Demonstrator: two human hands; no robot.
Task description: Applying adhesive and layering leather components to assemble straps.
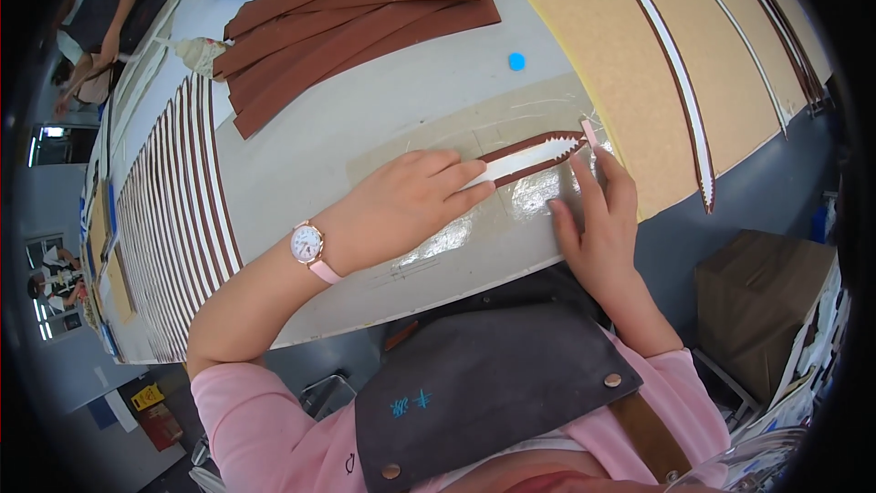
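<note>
A brown strip with a white middle (527, 161) lies on the grey table; its pointed end has small zigzag folds along the edges. My left hand (411, 199) rests flat across the strip, fingers stretched out and pressing it down, hiding part of its length. At the tip, my right hand (604, 219) has its fingertips against the folded edge. A small flat pink stick (589, 133) sticks out between those fingers; its lower part is hidden. The right thumb stays apart from the strip.
A pile of brown strips (356, 27) lies at the far side. Finished-looking brown-and-white strips (182, 219) line up at left. A tan board (657, 110) at right bears several long strips. A blue disc (516, 62) sits nearby. Another person (100, 18) works far left.
</note>
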